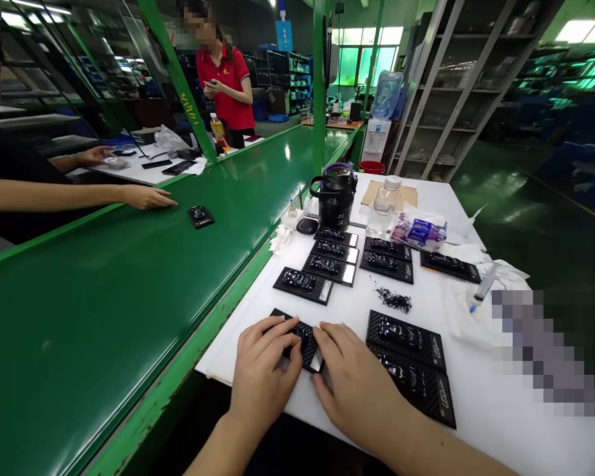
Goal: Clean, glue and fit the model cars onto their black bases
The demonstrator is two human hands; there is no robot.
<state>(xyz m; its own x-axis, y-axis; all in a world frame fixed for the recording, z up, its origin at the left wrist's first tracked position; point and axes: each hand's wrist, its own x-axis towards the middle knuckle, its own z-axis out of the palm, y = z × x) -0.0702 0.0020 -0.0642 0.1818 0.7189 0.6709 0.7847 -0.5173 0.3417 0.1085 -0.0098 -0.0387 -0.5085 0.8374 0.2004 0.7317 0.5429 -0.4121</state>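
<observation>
Close in front of me, a glossy dark model car on a black woven-pattern base plate [308,344] lies on the white table, partly covered by my fingers. My left hand [268,363] is closed at its left side, fingertips on the car and thumb bent in towards the index finger. Around the silver-labelled right end curls my right hand [352,377], fingers on top and thumb at the near edge. Beside my right hand are two similar model cars on plates [401,337]. A single one [302,284] sits just beyond my left hand.
More plated cars [333,250] stand in rows behind, near a black jug [336,198], a clear bottle [384,206] and a tissue pack [420,231]. Black scraps [395,299] and a syringe [483,289] lie on the table. Across the green conveyor [129,297], a co-worker's hand [149,197] reaches towards another piece [201,217].
</observation>
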